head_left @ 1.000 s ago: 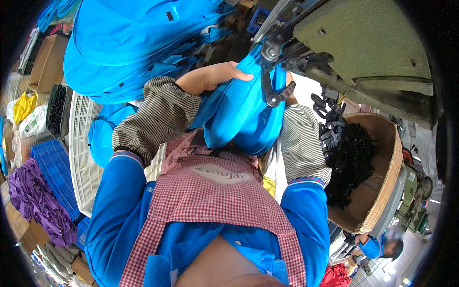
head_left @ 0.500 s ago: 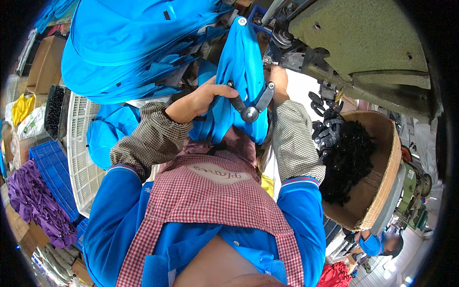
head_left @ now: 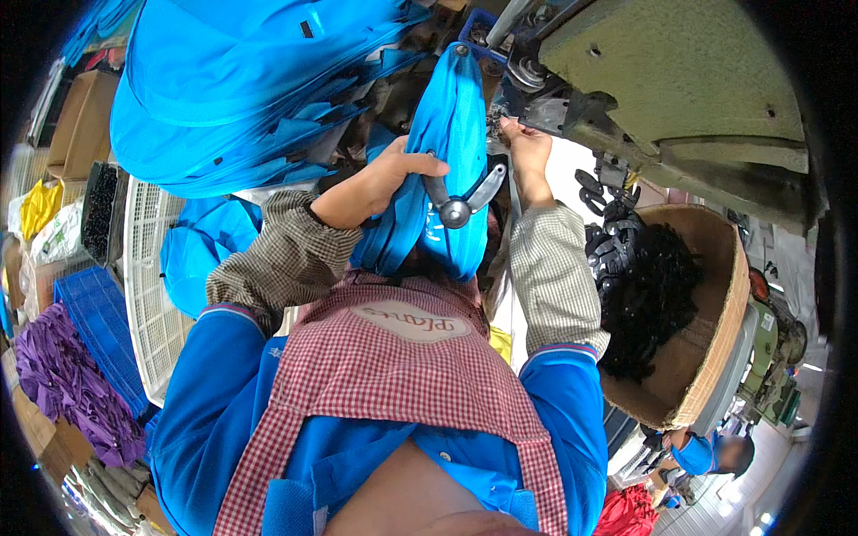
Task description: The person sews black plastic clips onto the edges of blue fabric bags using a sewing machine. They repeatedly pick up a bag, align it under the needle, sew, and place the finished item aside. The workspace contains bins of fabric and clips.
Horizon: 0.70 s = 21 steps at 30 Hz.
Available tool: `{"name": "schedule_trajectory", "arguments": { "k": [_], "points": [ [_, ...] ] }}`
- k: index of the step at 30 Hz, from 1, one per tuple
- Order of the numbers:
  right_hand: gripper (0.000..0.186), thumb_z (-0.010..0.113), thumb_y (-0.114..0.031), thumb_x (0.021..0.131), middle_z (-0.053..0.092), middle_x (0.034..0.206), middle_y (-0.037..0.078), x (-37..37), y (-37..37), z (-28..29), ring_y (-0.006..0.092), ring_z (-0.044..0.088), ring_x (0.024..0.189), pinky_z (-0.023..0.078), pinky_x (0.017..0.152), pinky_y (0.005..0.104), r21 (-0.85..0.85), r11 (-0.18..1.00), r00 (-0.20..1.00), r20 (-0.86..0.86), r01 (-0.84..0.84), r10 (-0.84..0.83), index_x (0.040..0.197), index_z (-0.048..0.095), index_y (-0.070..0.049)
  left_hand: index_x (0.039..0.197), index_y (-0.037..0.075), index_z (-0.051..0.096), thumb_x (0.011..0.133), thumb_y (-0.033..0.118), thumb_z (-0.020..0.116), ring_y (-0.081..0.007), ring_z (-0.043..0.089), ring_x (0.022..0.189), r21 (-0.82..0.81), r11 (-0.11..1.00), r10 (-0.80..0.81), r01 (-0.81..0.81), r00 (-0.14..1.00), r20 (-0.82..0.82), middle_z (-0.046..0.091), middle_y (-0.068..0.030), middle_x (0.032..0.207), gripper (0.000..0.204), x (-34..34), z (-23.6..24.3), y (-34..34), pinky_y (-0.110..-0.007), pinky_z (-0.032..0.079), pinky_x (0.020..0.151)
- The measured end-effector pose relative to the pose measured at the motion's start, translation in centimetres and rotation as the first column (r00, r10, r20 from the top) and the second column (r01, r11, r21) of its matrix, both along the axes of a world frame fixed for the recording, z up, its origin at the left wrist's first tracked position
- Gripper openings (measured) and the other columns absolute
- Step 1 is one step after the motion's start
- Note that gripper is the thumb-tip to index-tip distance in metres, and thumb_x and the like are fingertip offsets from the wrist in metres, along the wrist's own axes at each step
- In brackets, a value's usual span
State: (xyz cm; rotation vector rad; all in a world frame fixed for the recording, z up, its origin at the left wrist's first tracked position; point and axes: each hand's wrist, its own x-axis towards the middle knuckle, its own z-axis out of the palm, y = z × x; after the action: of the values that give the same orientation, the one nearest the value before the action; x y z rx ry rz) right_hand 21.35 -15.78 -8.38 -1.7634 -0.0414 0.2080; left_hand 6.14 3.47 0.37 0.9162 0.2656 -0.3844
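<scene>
My left hand (head_left: 391, 183) grips a blue fabric piece (head_left: 451, 103) at its lower left, thumb over a black plastic hinge (head_left: 454, 211) with two arms fixed to it. A round fastener (head_left: 461, 51) shows at the fabric's top tip. My right hand (head_left: 529, 154) is right of the fabric, fingertips closed among small dark parts at the edge of the green machine (head_left: 688, 80); what they hold is too small to make out. Black plastic pieces (head_left: 615, 250) pile below that hand, beside the white surface.
A heap of blue fabric (head_left: 232, 89) lies at upper left, a white plastic basket (head_left: 143, 295) below it. A cardboard box (head_left: 715, 357) of black parts stands at right. Blue crates (head_left: 100, 330), purple fabric (head_left: 67, 380) and cartons fill the far left. A co-worker (head_left: 702, 456) is at lower right.
The blue piece has come away from the machine's metal arm, moving left and turning upright with the hinge. My right hand has left the fabric and reached to the small parts by the machine.
</scene>
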Motion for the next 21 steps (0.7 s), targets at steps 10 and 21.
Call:
{"name": "schedule_trajectory", "arguments": {
  "k": [10, 21],
  "points": [
    [0.020, 0.065, -0.016, 0.081, 0.060, 0.073, 0.005, -5.9, 1.1, 8.9, 0.0091, 0.054, 0.060, 0.044, 0.056, 0.0194, 0.286, 0.956, 0.963, -0.231, -0.070, 0.140, 0.093, 0.058, -0.001, 0.109, 0.001, 0.055, 0.073, 0.015, 0.068, -0.0178, 0.059, 0.087, 0.050, 0.997, 0.055, -0.058, 0.997, 0.051, 0.062, -0.0080, 0.099, 0.041, 0.7, 0.1, -0.4, -0.031, 0.046, 0.081],
    [0.019, 0.059, -0.013, 0.084, 0.064, 0.083, 0.003, -10.8, 0.9, 9.3, 0.0081, 0.057, 0.069, 0.046, 0.065, 0.0215, 0.347, 0.875, 0.868, -0.244, -0.339, 0.433, 0.095, 0.062, 0.003, 0.103, 0.001, 0.059, 0.070, 0.014, 0.072, -0.0178, 0.061, 0.084, 0.200, 0.979, 0.002, -0.023, 0.994, 0.105, 0.063, -0.0086, 0.095, 0.037, 2.8, 0.4, -0.8, -0.031, 0.048, 0.078]
  ]
}}
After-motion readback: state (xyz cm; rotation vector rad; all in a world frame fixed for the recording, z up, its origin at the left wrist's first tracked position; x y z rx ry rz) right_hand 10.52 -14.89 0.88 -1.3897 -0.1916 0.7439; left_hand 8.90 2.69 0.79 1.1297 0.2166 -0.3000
